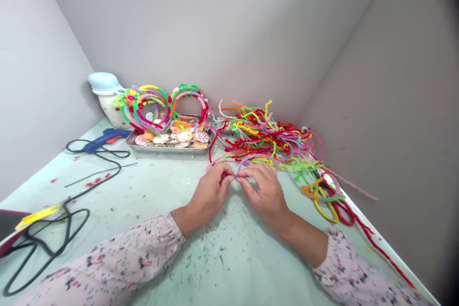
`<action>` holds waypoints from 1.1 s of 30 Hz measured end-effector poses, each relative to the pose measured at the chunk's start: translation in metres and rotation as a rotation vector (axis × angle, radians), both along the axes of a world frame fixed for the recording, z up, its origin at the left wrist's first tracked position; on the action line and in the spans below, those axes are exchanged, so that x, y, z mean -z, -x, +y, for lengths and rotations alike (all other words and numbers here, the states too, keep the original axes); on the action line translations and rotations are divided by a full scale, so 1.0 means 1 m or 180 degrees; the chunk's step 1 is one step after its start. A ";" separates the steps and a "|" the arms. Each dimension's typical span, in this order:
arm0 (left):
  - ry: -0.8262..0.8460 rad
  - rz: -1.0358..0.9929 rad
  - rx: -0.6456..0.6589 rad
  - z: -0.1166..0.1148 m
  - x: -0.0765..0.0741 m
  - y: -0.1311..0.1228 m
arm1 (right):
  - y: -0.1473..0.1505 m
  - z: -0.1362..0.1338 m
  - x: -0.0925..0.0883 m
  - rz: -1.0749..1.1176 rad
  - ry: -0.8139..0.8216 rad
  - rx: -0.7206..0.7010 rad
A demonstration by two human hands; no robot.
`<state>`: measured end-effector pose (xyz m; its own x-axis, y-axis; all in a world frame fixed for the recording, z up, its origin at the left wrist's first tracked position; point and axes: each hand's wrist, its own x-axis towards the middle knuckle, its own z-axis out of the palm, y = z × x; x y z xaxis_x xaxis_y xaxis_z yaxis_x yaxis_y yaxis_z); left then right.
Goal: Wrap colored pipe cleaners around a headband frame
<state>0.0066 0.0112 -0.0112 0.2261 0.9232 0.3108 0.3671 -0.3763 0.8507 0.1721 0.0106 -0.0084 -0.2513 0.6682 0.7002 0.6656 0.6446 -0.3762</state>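
Note:
My left hand (210,192) and my right hand (268,196) meet over the table, fingertips almost touching. Both are closed in a pinch on a purple pipe cleaner (257,157), which arcs up behind my right fingers. A short purple stretch shows between the thumbs, with a bit of dark red beside the left fingertips. Behind my left hand curves a thin pink strand; whether it joins the held piece is unclear. Just beyond my hands lies a tangled heap of coloured pipe cleaners (265,131).
Fuzzy headbands (148,91) stand on a metal tray (168,150) of seashells (184,136). Left are a white cup with a blue lid (103,81), a blue glue gun (107,138) and a looping black cord (88,193). Yellow and red loops (344,213) lie near the right edge.

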 end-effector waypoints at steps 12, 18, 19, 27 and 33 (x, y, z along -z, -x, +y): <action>-0.0008 0.0065 -0.0027 -0.001 0.000 0.000 | 0.000 -0.001 0.000 -0.0061 0.0230 -0.0026; -0.0003 0.0023 -0.0015 -0.001 -0.001 0.000 | 0.000 0.001 0.001 -0.0047 0.0093 0.0004; -0.0003 0.0026 -0.0015 -0.001 -0.001 0.000 | 0.000 0.001 0.002 -0.0052 0.0090 0.0007; -0.0022 0.0082 -0.0026 -0.001 -0.001 0.001 | -0.001 0.001 0.001 -0.0074 0.0159 0.0024; -0.0049 0.0129 -0.0037 -0.001 -0.002 0.001 | -0.001 -0.001 0.000 -0.0200 0.0280 -0.0017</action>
